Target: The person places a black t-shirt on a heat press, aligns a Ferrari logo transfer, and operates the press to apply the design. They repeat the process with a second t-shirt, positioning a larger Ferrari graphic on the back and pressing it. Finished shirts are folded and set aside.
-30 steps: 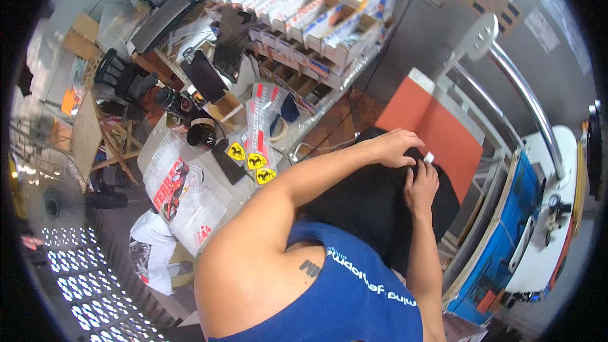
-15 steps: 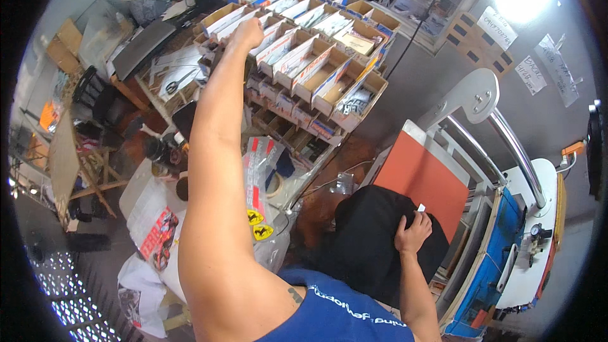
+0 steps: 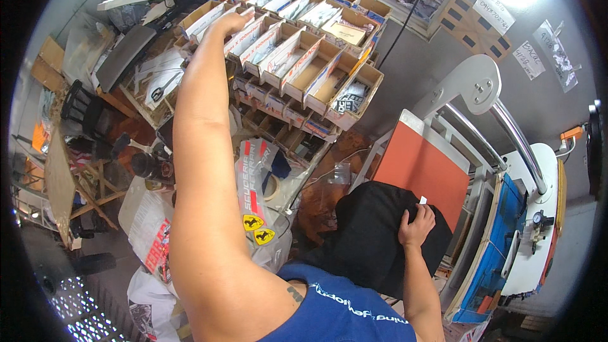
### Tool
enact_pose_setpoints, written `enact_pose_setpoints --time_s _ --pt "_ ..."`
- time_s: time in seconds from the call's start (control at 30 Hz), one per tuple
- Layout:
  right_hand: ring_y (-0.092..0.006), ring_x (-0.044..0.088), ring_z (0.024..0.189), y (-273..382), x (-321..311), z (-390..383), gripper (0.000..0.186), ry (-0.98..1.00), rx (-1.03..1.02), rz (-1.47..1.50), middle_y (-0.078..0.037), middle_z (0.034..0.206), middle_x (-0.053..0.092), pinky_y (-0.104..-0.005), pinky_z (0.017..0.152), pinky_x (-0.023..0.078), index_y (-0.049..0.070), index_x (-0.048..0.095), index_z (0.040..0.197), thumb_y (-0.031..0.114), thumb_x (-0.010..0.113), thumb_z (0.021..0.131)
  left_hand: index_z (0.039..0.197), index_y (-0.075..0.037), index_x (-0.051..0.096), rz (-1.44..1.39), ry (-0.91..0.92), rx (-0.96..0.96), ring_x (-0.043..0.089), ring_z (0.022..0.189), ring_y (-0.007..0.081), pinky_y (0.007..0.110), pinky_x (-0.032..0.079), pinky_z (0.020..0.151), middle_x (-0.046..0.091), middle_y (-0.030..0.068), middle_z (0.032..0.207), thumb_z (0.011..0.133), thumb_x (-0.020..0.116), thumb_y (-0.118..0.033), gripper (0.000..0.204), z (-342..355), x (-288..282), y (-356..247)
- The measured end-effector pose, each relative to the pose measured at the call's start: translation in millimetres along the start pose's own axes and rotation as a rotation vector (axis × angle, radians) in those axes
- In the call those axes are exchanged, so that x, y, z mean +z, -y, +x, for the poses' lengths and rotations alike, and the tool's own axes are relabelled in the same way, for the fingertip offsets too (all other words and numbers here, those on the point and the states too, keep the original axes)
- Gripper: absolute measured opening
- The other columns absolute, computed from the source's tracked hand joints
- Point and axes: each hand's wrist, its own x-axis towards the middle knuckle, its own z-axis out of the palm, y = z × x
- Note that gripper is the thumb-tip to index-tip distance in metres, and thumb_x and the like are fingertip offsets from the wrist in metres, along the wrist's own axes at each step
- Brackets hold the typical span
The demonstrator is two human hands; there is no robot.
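Observation:
My left arm reaches far out to the cardboard sorting boxes (image 3: pixel 297 50), where my left hand (image 3: pixel 229 23) is over a box of the left row. Its fingers are partly hidden, so I cannot tell whether they grip anything. My right hand (image 3: pixel 417 227) rests on a black cloth (image 3: pixel 367 221), which looks like a garment, with its fingers spread. A small white tag or slip (image 3: pixel 423 200) sticks up just beyond its fingertips. Beneath the cloth's far edge lies the orange-red pad (image 3: pixel 421 161) of a heat press.
The press's white arm (image 3: pixel 468 88) and chrome bar (image 3: pixel 519 145) rise at the right. A pressure gauge (image 3: pixel 539 218) sits beside them. Between my arms are printed decal sheets (image 3: pixel 256 177) and a tape roll (image 3: pixel 272 187). A black chair (image 3: pixel 85 111) stands at the left.
My view has shifted slightly, so the boxes sit further left. My left hand has moved a little within the boxes. The right hand stays on the black cloth.

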Motion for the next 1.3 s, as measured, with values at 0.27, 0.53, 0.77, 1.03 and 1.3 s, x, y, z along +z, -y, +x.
enact_pose_setpoints --time_s 0.27,0.53,0.77,1.03,1.3 --pt "-0.0369 0.049 0.129 2 -2 0 0.041 0.026 0.029 0.0 -0.017 0.13 0.056 -0.0517 0.112 0.033 0.004 0.061 0.121 0.029 0.07 0.089 0.136 -0.007 0.061 -0.365 0.058 0.036 0.071 0.084 0.0215 0.044 0.057 0.072 0.073 0.0139 0.113 0.1 0.065 -0.042 0.051 3 -6 31" --pt "-0.0367 0.048 0.129 2 -2 -1 0.041 0.015 0.03 0.004 -0.017 0.131 0.056 -0.0517 0.113 0.033 0.004 0.061 0.121 0.029 0.07 0.09 0.128 -0.017 0.071 -0.251 -0.211 0.107 0.072 0.102 0.0226 0.04 0.056 0.092 0.074 0.0127 0.122 0.092 0.074 -0.032 0.039 0 -5 31" --pt "-0.0369 0.049 0.128 2 -2 -1 0.04 -0.004 0.015 0.001 -0.017 0.129 0.057 -0.0516 0.111 0.034 0.004 0.061 0.121 0.029 0.07 0.09 0.127 -0.017 0.071 0.079 -0.432 0.373 0.069 0.11 0.0354 0.046 0.053 0.096 0.073 0.0185 0.119 0.092 0.073 -0.018 0.035 -23 4 22" --pt "-0.0367 0.05 0.127 2 -2 0 0.04 -0.001 0.021 -0.008 -0.017 0.129 0.057 -0.0516 0.111 0.034 0.004 0.061 0.12 0.028 0.07 0.089 0.124 -0.017 0.072 0.304 -0.43 0.543 0.07 0.109 0.0365 0.048 0.054 0.091 0.073 0.0192 0.115 0.092 0.057 0.0 0.038 -21 8 23" --pt "-0.0368 0.049 0.129 1 -1 0 0.041 0.004 0.029 0.007 -0.016 0.13 0.057 -0.0514 0.111 0.034 0.005 0.061 0.122 0.029 0.07 0.089 0.106 -0.018 0.081 0.154 -0.514 0.291 0.072 0.104 0.0328 0.045 0.055 0.092 0.075 0.0149 0.111 0.088 0.073 -0.021 0.019 -24 -1 16"
